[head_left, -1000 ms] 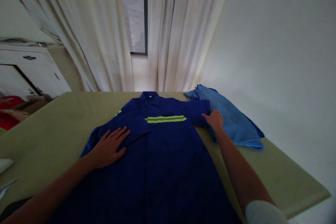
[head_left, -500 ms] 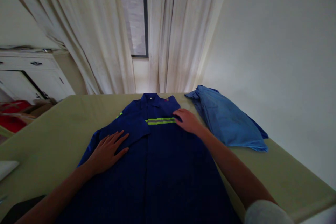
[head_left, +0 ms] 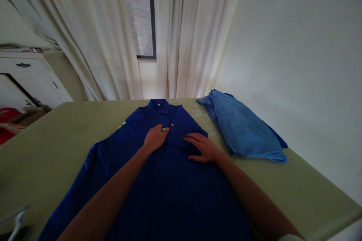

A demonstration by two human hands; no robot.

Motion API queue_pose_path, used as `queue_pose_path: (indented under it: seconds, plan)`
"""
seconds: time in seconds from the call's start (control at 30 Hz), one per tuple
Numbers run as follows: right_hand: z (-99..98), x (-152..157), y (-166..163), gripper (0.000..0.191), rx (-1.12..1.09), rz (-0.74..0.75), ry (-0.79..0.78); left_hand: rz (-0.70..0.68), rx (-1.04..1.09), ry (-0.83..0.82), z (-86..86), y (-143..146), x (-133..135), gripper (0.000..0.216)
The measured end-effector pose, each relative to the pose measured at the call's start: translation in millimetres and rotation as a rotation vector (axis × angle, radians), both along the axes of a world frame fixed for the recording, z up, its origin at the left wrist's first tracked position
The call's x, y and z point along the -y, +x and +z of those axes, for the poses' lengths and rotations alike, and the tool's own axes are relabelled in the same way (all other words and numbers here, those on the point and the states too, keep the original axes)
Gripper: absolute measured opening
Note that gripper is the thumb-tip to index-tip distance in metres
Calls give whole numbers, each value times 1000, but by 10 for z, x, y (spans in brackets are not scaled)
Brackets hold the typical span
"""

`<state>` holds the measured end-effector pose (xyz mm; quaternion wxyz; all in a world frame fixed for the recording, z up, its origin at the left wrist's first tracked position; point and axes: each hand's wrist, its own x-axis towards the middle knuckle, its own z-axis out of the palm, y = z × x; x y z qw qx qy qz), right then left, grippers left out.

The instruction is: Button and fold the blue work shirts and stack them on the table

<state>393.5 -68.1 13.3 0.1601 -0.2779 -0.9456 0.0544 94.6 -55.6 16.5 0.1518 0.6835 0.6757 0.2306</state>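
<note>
A dark blue work jacket [head_left: 172, 192] with a collar and yellow-green reflective strips lies front up, its collar at the far side. Its right-hand sleeve [head_left: 185, 124] is laid across the chest, with a small red and yellow mark near its end. My left hand [head_left: 155, 138] is closed at that sleeve's end, fingertips beside the bit of reflective strip that shows. Resting on the folded sleeve and the cloth below it, my right hand [head_left: 202, 147] has its fingers spread. My left forearm hides part of the jacket's left side.
Light blue folded garments [head_left: 246, 128] are piled on the table's right side, near the wall. The table [head_left: 68, 128] has a pale green cover. A white hanger-like piece [head_left: 18, 220] shows at lower left. Curtains [head_left: 195, 37] and a white cabinet [head_left: 31, 75] stand behind.
The right-hand sleeve now lies further across the chest, covering most of the strip. My left hand moved up and right to the sleeve's end. My right hand came down and opened.
</note>
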Motion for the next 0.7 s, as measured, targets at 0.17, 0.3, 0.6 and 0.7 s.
queue_pose_path:
  seconds: [0.17,0.3,0.6,0.7]
  plan:
    - [-85,-36,49,62,-136,53,60,-16,31,-111,-29,297,-263,33]
    - [-140,-48,33,69,-213,157,148,2,81,-119,7,137,-383,32]
    - [-352,-247,46,52,-714,-506,28,-481,-185,123,118,362,-2,71]
    - [-369,-322,81,46,-893,-589,-41,-768,-233,66,112,713,224,63]
